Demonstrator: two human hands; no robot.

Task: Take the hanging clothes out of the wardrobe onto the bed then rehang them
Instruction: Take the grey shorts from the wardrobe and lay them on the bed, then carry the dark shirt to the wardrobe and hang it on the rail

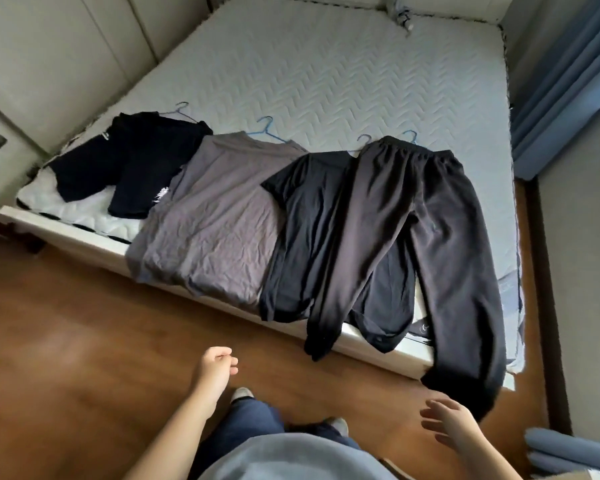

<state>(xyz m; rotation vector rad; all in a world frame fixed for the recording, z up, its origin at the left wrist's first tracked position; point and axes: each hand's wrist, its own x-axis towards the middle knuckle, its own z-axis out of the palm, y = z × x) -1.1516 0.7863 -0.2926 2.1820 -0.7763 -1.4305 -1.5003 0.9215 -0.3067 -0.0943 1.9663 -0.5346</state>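
Several garments lie side by side along the near edge of the bed [361, 71], each on a blue hanger. From left: black shorts [125, 161], a grey shirt [215, 216], a black T-shirt [309, 209], and dark trousers [440, 230] whose legs hang over the bed edge down to the floor. My left hand [215, 368] hovers over the floor with loosely curled fingers, holding nothing. My right hand [454, 427] is spread, fingers relaxed, just beside the lower cuff of the trousers' right leg, apart from it.
Pale wardrobe doors [66, 46] stand at the left. Blue curtains [561, 81] hang at the right, with folded blue fabric [568, 452] at the bottom right. Wooden floor [84, 341] lies between me and the bed. My feet stand close to the bed frame.
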